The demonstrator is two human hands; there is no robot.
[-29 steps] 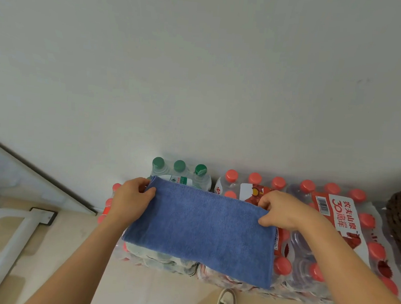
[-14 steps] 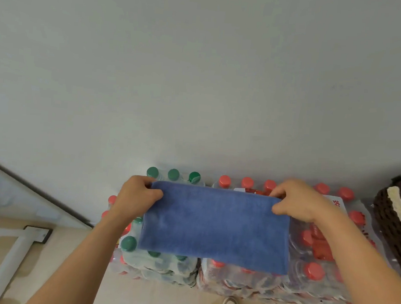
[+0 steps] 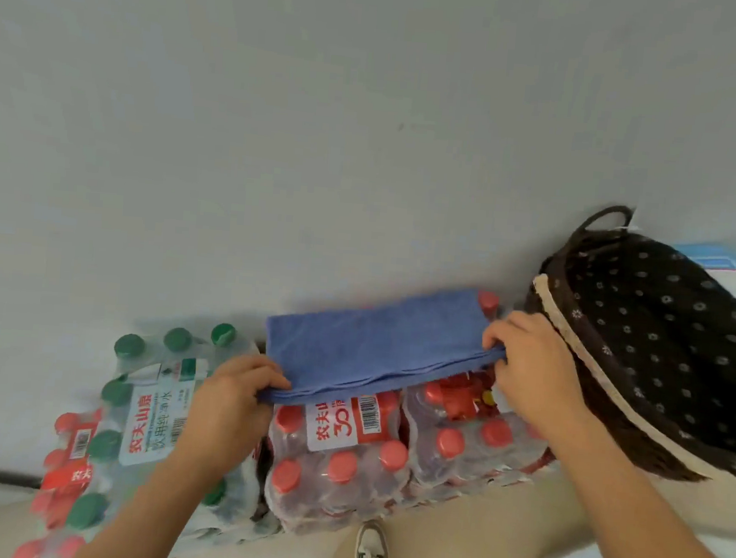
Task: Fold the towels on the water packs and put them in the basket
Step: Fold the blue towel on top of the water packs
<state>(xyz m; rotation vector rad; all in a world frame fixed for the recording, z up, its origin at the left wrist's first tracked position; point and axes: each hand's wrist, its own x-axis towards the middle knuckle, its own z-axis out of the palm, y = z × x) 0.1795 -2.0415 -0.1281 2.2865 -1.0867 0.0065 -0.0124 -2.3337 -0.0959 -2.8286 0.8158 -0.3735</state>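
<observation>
Head view: The blue towel (image 3: 374, 345) lies flat and folded on top of the red-capped water packs (image 3: 342, 466), along their far edge by the wall (image 3: 326, 121). Its stacked layers show along the near side. Half a second earlier it hung upright in front of the packs, held by its top corners.

The left hand (image 3: 228, 404) pinches the towel's near left corner, thumb on top. The right hand (image 3: 526, 370) grasps the towel's right end, fingers curled over the layers.

The dark dotted basket (image 3: 661, 328) stands just beside the packs' right edge. It is now largely in view; before, only its rim showed.

A green-capped pack (image 3: 148, 415) sits at the left. A shoe (image 3: 373, 552) rests on the floor (image 3: 469, 542).
</observation>
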